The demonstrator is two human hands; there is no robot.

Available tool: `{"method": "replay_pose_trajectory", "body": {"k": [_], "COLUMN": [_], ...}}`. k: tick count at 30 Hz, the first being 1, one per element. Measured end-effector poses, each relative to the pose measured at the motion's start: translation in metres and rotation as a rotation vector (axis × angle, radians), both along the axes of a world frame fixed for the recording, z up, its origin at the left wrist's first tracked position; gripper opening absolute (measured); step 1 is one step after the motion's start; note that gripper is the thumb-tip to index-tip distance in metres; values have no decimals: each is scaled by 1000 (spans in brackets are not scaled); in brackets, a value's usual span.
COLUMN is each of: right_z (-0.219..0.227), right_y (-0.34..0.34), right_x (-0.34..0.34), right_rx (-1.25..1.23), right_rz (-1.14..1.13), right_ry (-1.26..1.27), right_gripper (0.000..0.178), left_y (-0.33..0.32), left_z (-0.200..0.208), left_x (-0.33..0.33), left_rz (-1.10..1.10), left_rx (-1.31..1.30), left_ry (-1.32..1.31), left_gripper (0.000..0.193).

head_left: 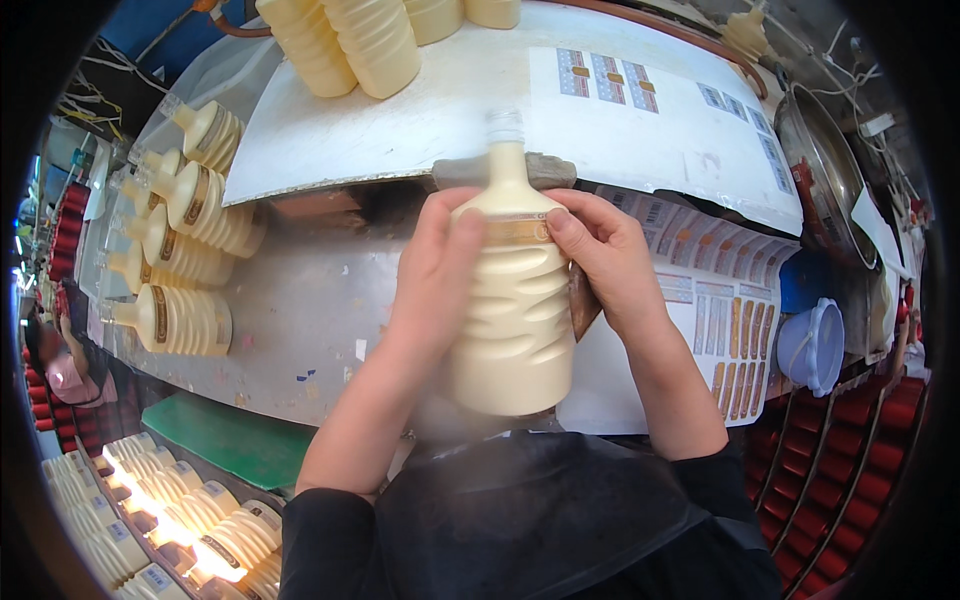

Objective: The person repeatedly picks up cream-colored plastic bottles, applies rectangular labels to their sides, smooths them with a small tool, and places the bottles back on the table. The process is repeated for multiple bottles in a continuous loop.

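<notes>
In front of me I hold a cream-coloured bottle [512,335] upright in the picture, its body wavy-ridged and its neck clear and threaded. A brown-gold label strip [518,229] runs across its shoulder. My left hand [438,265] is wrapped round the left side, thumb near the strip's left end; motion blurs it a little. On the other side my right hand [618,255] grips the bottle, its thumb pressed on the strip's right end. The fingers behind the bottle are hidden. A dark block [552,171] on the bench is partly covered by the bottle's neck.
Several labelled bottles [190,320] lie stacked at the left; unlabelled ones [372,45] stand on the white board [460,95]. Label sheets [735,330] lie at the right, beside a blue basin [812,345] and a metal pan [822,150]. More bottles [245,535] fill a rack at lower left.
</notes>
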State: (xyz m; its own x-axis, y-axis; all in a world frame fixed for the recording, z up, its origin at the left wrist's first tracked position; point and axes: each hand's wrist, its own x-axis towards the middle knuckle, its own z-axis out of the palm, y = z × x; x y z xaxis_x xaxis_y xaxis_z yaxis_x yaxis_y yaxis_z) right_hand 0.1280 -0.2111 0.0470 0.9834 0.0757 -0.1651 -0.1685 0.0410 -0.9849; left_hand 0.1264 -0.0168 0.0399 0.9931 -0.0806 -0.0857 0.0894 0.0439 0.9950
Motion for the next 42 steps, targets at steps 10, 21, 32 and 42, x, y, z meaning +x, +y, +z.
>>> {"method": "replay_pose_trajectory", "body": {"k": [10, 21, 32, 42], "right_z": [-2, 36, 65, 76], "right_y": [-2, 5, 25, 54], "right_x": [-3, -24, -38, -44], "right_rx": [-4, -559, -936, -1156], "right_rz": [-17, -214, 203, 296], "right_ry": [-13, -801, -1249, -1160], "right_gripper": [38, 16, 32, 33], "left_y": [-2, -7, -8, -1], "left_z": [-4, 21, 38, 31], "left_x": [-2, -8, -13, -10], "left_rz": [-3, -53, -37, -99], "left_rx": [-187, -590, -630, -726], "left_ry": [23, 334, 393, 388], "left_gripper": [36, 62, 66, 71]}}
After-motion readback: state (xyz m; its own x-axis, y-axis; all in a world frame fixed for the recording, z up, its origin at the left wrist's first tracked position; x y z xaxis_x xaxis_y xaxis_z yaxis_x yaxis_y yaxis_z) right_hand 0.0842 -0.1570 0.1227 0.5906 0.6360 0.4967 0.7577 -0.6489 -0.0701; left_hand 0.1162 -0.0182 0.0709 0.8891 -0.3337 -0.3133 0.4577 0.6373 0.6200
